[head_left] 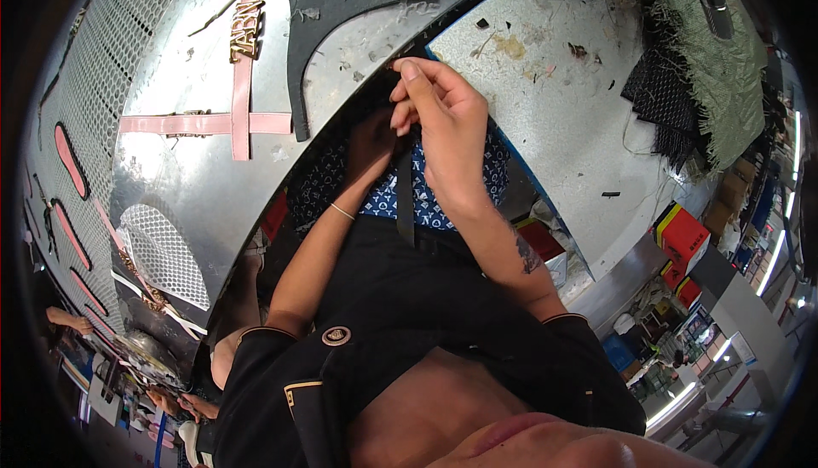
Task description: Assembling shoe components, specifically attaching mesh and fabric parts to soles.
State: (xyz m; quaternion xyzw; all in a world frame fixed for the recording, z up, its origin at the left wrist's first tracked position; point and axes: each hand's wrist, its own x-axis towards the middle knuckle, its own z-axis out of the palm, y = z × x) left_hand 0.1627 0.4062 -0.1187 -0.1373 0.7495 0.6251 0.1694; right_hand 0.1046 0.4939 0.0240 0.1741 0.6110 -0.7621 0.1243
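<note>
My right hand [452,114] is raised at the edge of the metal table, its thumb and fingers closed in a pinch. Whatever lies between those fingertips is too small and dark to name. Just below and left, my left hand [372,143] is in shadow with its fingers curled close to the right hand's fingers. A narrow black strip [405,200] hangs below the two hands, over a blue patterned cloth [434,191] on my lap. The shadow hides the strip's upper end, and what the left fingers grip cannot be made out.
Pink straps [242,93] with gold-coloured metal ornaments lie crossed on the metal table beside a black curved piece [328,21]. White mesh [166,251] and several sole-shaped pieces [72,161] are at left. Scraps dot the right tabletop [545,127], near frayed green cloth [728,85]. Another person's hand [68,321] shows far left.
</note>
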